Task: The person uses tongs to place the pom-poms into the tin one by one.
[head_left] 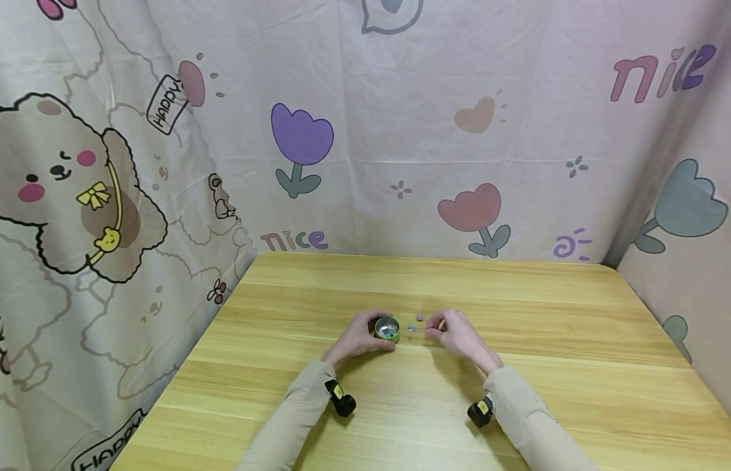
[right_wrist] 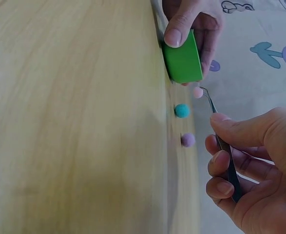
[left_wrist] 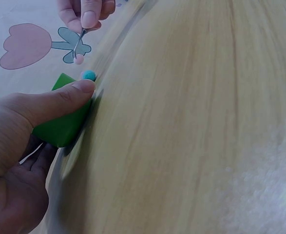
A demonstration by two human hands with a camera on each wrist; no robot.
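Observation:
My left hand [head_left: 359, 337] grips a round green tin [head_left: 387, 329] on the table, thumb on the near side and fingers around the far side. The tin's open top shows a shiny inside with small bits, some teal, at the bottom. My right hand [right_wrist: 259, 156] holds dark, bent-tip tweezers [right_wrist: 224, 148] between thumb and fingers. At their tips is a small pale pink ball [right_wrist: 198, 92], close to the tin's right side. A teal ball [right_wrist: 181, 110] and a purple ball [right_wrist: 187, 140] lie on the table between the hands.
The light wood table [head_left: 400, 412] ends at a back edge against a printed cloth [head_left: 389, 131], which also hangs along both sides. Black wrist cameras [head_left: 341, 400] are strapped at both sleeves.

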